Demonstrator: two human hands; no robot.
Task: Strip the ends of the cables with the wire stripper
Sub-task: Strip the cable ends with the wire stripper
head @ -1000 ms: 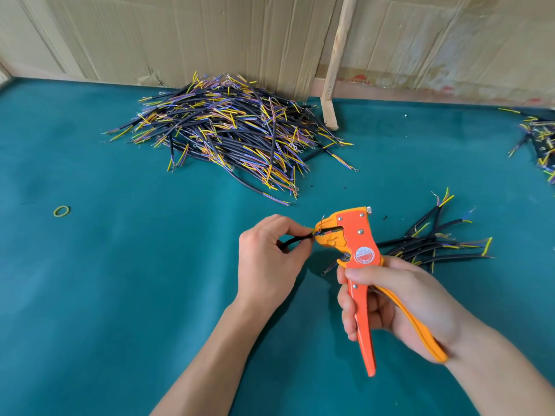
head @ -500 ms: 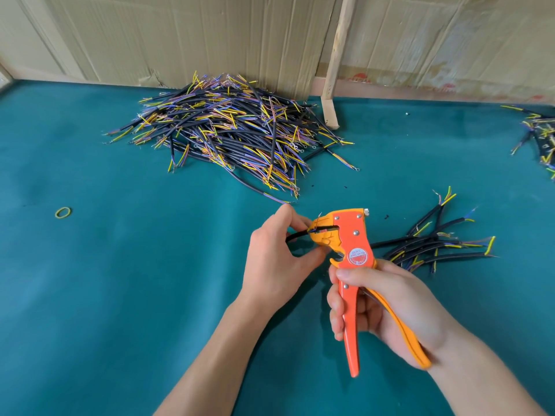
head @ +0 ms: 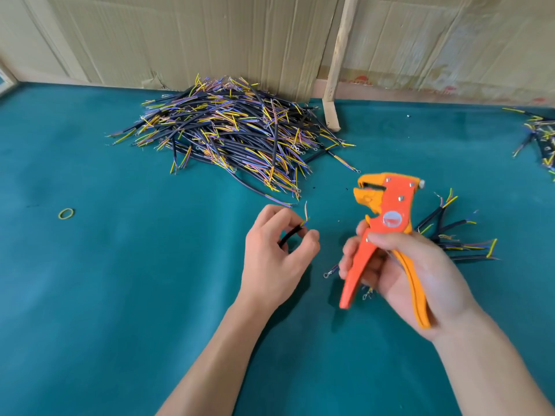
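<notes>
My left hand (head: 274, 253) pinches a short black cable (head: 290, 235) between thumb and fingers (head: 310, 237), its end tilted up so the thin coloured wires poke out above my fingertips. The cable is clear of the tool, held above the middle of the green surface (head: 120, 295).

My right hand (head: 402, 274) is wrapped round the handles of the orange wire stripper (head: 387, 217), thumb lying across the front just under the round label, the other fingers curled behind the red handle. The tool stands upright with its head pointing left, the jaws parted and nothing between them.

Behind my right hand, toward the right edge of the surface, lies a small bundle of cables (head: 450, 235) with yellow and blue ends fanning to the right. A large heap of cables (head: 234, 136) sits at the far edge against the cardboard wall (head: 210, 40), just left of a leaning wooden strip (head: 338, 64). A few more cables (head: 540, 136) show at the far right corner. A yellow rubber band (head: 66, 213) lies alone near the left edge.
</notes>
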